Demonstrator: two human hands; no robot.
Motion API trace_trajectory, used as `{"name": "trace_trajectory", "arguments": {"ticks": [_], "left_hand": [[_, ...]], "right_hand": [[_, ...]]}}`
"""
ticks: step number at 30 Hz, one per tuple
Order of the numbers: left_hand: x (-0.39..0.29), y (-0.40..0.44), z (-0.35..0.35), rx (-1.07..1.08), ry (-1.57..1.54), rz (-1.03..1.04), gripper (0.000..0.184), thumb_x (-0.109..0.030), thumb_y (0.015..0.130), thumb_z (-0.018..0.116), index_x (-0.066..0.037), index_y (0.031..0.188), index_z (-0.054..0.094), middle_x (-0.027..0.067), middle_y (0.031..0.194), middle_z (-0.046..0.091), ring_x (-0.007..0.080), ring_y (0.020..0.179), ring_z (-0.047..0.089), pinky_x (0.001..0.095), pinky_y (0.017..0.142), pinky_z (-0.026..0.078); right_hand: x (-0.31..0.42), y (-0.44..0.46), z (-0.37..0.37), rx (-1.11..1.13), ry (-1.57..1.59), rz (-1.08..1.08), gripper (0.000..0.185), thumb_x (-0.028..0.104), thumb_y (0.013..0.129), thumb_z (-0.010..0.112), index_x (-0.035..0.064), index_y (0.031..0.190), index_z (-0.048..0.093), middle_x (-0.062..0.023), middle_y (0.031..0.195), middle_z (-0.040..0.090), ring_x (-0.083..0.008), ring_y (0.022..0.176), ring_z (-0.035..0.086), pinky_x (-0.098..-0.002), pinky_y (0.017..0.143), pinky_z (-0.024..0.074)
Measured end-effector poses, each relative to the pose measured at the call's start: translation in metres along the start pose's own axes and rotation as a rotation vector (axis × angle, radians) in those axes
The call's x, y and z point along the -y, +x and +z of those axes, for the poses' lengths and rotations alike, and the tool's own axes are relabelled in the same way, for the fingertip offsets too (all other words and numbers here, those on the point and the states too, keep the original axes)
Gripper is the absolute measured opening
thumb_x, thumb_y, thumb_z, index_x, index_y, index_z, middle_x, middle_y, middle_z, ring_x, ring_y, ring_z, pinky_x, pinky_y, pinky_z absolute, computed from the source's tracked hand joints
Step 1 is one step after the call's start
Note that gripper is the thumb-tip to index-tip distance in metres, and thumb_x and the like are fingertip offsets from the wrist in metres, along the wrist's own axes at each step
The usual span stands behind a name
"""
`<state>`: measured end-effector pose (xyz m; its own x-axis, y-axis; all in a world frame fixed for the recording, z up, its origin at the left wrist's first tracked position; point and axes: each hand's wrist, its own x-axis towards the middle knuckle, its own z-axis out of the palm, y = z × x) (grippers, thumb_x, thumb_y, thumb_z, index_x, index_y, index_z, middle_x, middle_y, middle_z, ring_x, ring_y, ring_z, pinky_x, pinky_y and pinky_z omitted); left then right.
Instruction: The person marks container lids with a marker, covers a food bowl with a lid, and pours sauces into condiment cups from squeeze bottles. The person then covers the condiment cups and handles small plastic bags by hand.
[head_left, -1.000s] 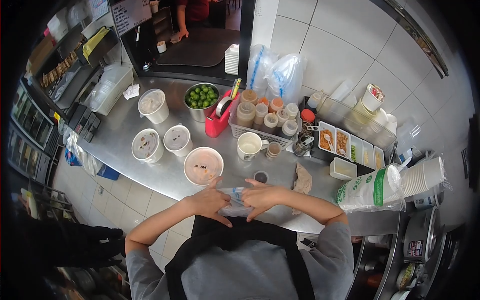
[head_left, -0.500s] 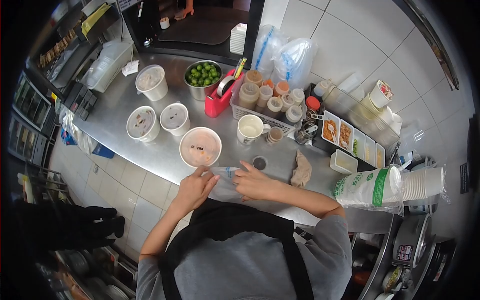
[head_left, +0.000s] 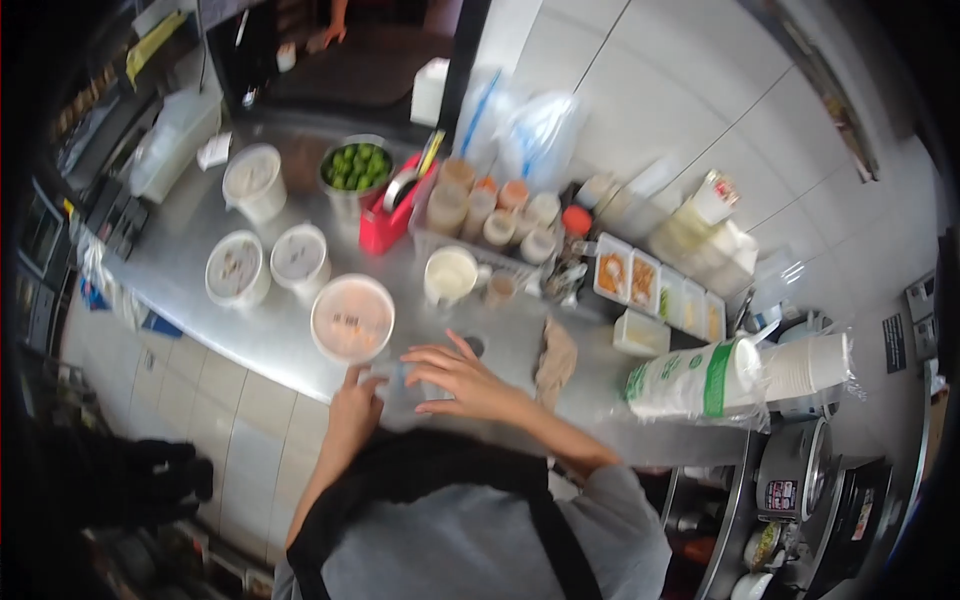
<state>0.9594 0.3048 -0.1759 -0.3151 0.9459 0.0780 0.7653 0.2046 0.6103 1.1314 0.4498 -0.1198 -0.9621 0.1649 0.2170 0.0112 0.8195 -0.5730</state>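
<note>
Near the counter's front edge lies a clear plastic bag [head_left: 402, 391], blurred, between my two hands. My left hand [head_left: 356, 400] is closed at the bag's left side, its fingers bent together on the plastic. My right hand [head_left: 455, 382] has its fingers spread over the bag's right side. Just beyond them stands a large lidded tub [head_left: 352, 318] with orange contents. Two smaller lidded tubs [head_left: 238, 269] [head_left: 299, 258] are to its left, with another lidded tub [head_left: 254, 183] farther back. A small dark sauce cup [head_left: 473, 347] is partly hidden behind my right hand.
Behind are a bowl of green limes [head_left: 356, 168], a red tape dispenser [head_left: 385, 225], a basket of bottles [head_left: 470, 243] and a mug [head_left: 450, 276]. A cloth [head_left: 556, 362], topping trays [head_left: 645, 283] and bagged cups [head_left: 693, 380] lie right. A person's hand [head_left: 328, 37] shows beyond the opening.
The view has shifted, moving the counter items left in the frame. My right hand's fingers have spread from their bent hold on the bag. My left hand remains at the bag.
</note>
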Motion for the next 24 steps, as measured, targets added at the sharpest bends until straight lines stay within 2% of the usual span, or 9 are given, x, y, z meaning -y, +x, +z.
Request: {"name": "trace_trajectory", "arguments": {"ticks": [2, 5, 6, 7, 8, 10, 16, 19, 24], "left_hand": [[0.000, 0.000, 0.003, 0.008, -0.043, -0.025, 0.034, -0.002, 0.070, 0.054, -0.010, 0.102, 0.064, 0.0187, 0.117, 0.054, 0.0393, 0.086, 0.060, 0.0463, 0.075, 0.050], [-0.001, 0.007, 0.007, 0.038, -0.082, -0.038, 0.034, -0.006, 0.075, 0.056, -0.007, 0.109, 0.059, 0.0192, 0.118, 0.054, 0.0398, 0.090, 0.059, 0.0467, 0.079, 0.048], [-0.001, 0.007, 0.009, 0.047, -0.097, -0.048, 0.035, -0.007, 0.075, 0.056, -0.006, 0.110, 0.058, 0.0195, 0.118, 0.054, 0.0401, 0.092, 0.058, 0.0468, 0.080, 0.048], [0.007, 0.009, 0.015, 0.064, -0.108, -0.013, 0.034, -0.008, 0.077, 0.059, -0.004, 0.111, 0.057, 0.0213, 0.118, 0.053, 0.0352, 0.082, 0.063, 0.0411, 0.077, 0.050], [0.010, 0.011, 0.019, 0.088, -0.147, -0.024, 0.036, -0.008, 0.076, 0.059, -0.004, 0.112, 0.056, 0.0217, 0.119, 0.052, 0.0368, 0.087, 0.061, 0.0425, 0.079, 0.049], [0.011, 0.013, 0.023, 0.143, -0.220, -0.049, 0.039, -0.008, 0.076, 0.059, -0.003, 0.114, 0.053, 0.0223, 0.121, 0.050, 0.0402, 0.096, 0.057, 0.0453, 0.082, 0.047], [-0.004, 0.024, 0.010, 0.335, -0.272, -0.121, 0.047, -0.010, 0.075, 0.062, -0.003, 0.119, 0.048, 0.0243, 0.121, 0.048, 0.0390, 0.099, 0.056, 0.0438, 0.084, 0.047], [0.007, 0.023, 0.026, 0.235, -0.206, -0.018, 0.049, -0.012, 0.074, 0.065, -0.003, 0.119, 0.047, 0.0244, 0.121, 0.048, 0.0398, 0.099, 0.056, 0.0439, 0.085, 0.046], [0.009, 0.023, 0.032, 0.246, -0.293, -0.017, 0.054, -0.014, 0.073, 0.068, -0.002, 0.121, 0.046, 0.0248, 0.125, 0.044, 0.0420, 0.104, 0.051, 0.0435, 0.088, 0.044]], "right_hand": [[-0.024, -0.013, 0.000, -0.168, -0.028, 0.219, 0.037, 0.023, 0.069, 0.074, 0.0119, 0.098, 0.052, -0.0132, 0.124, 0.042, -0.0337, 0.115, 0.044, -0.0547, 0.099, 0.0286], [-0.053, -0.032, 0.013, -0.262, -0.280, 0.501, 0.041, 0.016, 0.064, 0.077, 0.0111, 0.094, 0.049, -0.0171, 0.122, 0.038, -0.0381, 0.109, 0.046, -0.0505, 0.089, 0.0387], [-0.059, -0.037, 0.017, -0.249, -0.221, 0.532, 0.041, 0.013, 0.064, 0.077, 0.0104, 0.093, 0.048, -0.0174, 0.121, 0.037, -0.0379, 0.109, 0.046, -0.0470, 0.089, 0.0399], [-0.064, -0.040, 0.022, -0.235, -0.158, 0.565, 0.042, 0.011, 0.064, 0.077, 0.0098, 0.093, 0.047, -0.0177, 0.120, 0.037, -0.0378, 0.109, 0.046, -0.0435, 0.088, 0.0412], [-0.068, -0.044, 0.027, -0.219, -0.091, 0.601, 0.042, 0.009, 0.064, 0.077, 0.0092, 0.092, 0.045, -0.0180, 0.119, 0.036, -0.0376, 0.109, 0.046, -0.0401, 0.088, 0.0424], [-0.077, -0.048, 0.043, -0.285, -0.036, 0.554, 0.042, 0.003, 0.064, 0.075, 0.0084, 0.090, 0.043, -0.0169, 0.114, 0.037, -0.0371, 0.106, 0.048, -0.0395, 0.085, 0.0432], [-0.086, -0.044, 0.051, -0.349, 0.075, 0.487, 0.040, -0.003, 0.062, 0.069, 0.0060, 0.087, 0.040, -0.0151, 0.104, 0.037, -0.0348, 0.095, 0.048, -0.0386, 0.080, 0.0424], [-0.091, -0.044, 0.051, -0.366, 0.093, 0.456, 0.038, -0.003, 0.061, 0.068, 0.0054, 0.086, 0.040, -0.0141, 0.100, 0.039, -0.0340, 0.092, 0.048, -0.0377, 0.078, 0.0424], [-0.083, -0.043, 0.026, -0.422, 0.045, 0.439, 0.033, -0.003, 0.062, 0.067, 0.0051, 0.083, 0.042, -0.0118, 0.092, 0.042, -0.0305, 0.087, 0.050, -0.0357, 0.075, 0.0424]]}}
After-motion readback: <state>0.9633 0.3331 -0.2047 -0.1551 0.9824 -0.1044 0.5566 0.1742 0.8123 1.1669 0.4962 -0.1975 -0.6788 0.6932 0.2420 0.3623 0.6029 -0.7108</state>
